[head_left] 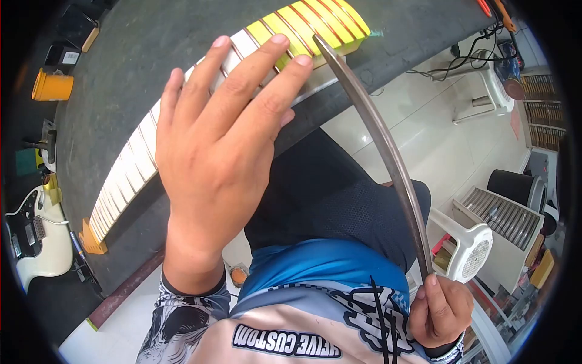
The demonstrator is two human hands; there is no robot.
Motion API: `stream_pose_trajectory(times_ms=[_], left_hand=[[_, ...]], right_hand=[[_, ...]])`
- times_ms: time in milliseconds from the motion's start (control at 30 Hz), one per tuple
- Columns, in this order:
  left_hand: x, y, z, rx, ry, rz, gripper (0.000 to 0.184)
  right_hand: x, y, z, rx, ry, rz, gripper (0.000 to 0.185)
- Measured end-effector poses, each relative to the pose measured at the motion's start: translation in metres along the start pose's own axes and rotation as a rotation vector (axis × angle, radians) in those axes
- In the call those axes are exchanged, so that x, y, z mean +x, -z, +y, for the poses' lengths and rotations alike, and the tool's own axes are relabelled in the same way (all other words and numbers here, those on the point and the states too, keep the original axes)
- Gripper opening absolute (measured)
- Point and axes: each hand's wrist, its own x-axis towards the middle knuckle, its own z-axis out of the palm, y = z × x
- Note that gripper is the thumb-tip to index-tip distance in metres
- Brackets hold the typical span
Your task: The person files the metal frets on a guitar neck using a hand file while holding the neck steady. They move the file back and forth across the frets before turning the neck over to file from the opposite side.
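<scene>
A guitar neck (130, 159) lies diagonally on the dark work table, its fret wires running crosswise between strips of white and yellow tape (337, 24). My left hand (221, 136) rests flat across it with the fingers spread, and a bit of thumb shows at the near edge. The neck section under my palm is hidden. In the lower right, my right hand (441, 309) is closed around the lower end of a long, tapered dark metal file (388, 145). Its narrow tip meets the yellow-taped part at a fret, just right of my left fingertips.
An orange neck support (92, 236) sits at the neck's narrow end. Beyond it are a cream electric guitar (42, 236) and an orange tub (52, 85). White stools (464, 249) stand on the tiled floor to the right, near a rack of metal tools (500, 215). Cables lie at upper right.
</scene>
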Motion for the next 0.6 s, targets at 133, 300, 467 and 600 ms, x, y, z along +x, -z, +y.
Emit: stream_pose_trajectory(times_ms=[133, 300, 467, 600], left_hand=[[0.000, 0.000, 0.001, -0.002, 0.014, 0.003, 0.039], [0.000, 0.000, 0.001, 0.003, 0.019, -0.011, 0.039], [0.000, -0.001, 0.000, 0.004, 0.013, -0.006, 0.040], [0.000, 0.000, 0.000, -0.010, 0.023, -0.014, 0.040]], right_hand=[[0.004, 0.000, -0.001, -0.023, 0.002, -0.004, 0.061], [0.008, -0.001, -0.003, -0.028, 0.012, -0.019, 0.060], [0.006, -0.003, -0.003, -0.012, 0.011, -0.019, 0.059], [0.020, -0.004, -0.005, -0.067, 0.046, -0.015, 0.056]])
